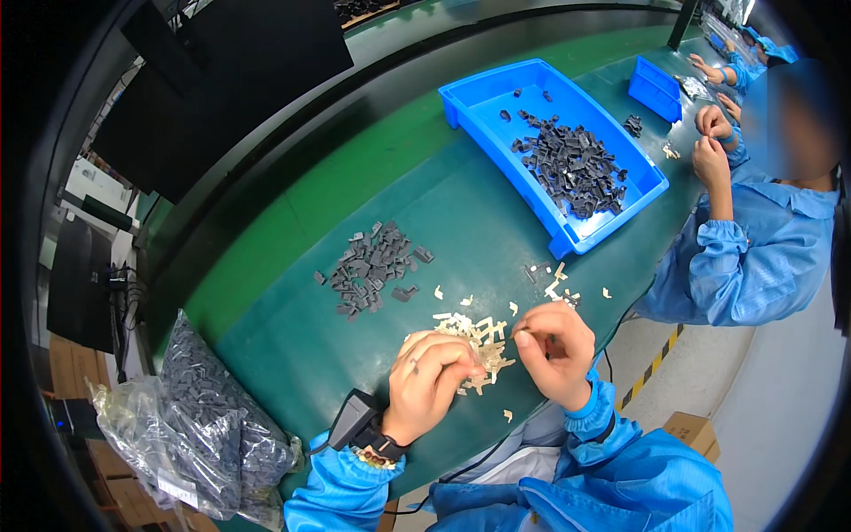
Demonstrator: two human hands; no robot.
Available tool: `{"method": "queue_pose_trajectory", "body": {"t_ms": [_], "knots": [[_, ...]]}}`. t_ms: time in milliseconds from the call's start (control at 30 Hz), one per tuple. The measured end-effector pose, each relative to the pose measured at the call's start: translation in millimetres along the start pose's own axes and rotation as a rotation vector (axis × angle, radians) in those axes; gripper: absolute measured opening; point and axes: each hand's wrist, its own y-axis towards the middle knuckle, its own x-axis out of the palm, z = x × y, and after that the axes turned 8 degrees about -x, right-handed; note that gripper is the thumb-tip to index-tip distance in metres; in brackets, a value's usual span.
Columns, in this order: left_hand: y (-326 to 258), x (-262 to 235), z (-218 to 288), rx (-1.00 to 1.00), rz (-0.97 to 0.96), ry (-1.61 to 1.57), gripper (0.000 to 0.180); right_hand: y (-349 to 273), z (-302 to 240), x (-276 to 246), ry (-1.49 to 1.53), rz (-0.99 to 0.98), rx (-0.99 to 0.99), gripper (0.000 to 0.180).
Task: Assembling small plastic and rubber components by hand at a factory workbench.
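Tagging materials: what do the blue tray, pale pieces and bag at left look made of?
Blue tray: likely moulded plastic, semi-gloss; rounded corners, highlights.
Pale pieces: metal or plastic, maybe satin; bright faces, too small to settle.
Bag: likely clear plastic film, glossy; creases, glints, dark pieces showing through.

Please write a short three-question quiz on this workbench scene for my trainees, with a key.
1. Multiple choice: On which of the camera wearer's wrists is the black device strapped? A right; B left; C neither.
2. True or false: The pale pieces are heaped inside the large blue tray.
3. Open: What colour are the parts in the clear plastic bag?

Key: 1. B. 2. False: the pale pieces lie on the green table; the large blue tray holds dark parts. 3. Dark grey.
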Motion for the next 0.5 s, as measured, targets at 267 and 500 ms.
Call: {"method": "queue_pose_trajectory", "body": {"t_ms": [267, 500], "knots": [[18, -24, -10, -0.122, -0.209, 0.310, 0.010, -1, 7, 4, 0.113, 0.050, 0.234, 0.010], [29, -42, -30, -0.186, 0.027, 0.670, 0.026, -2, 7, 2, 0.159, 0.061, 0.325, 0.008]]}}
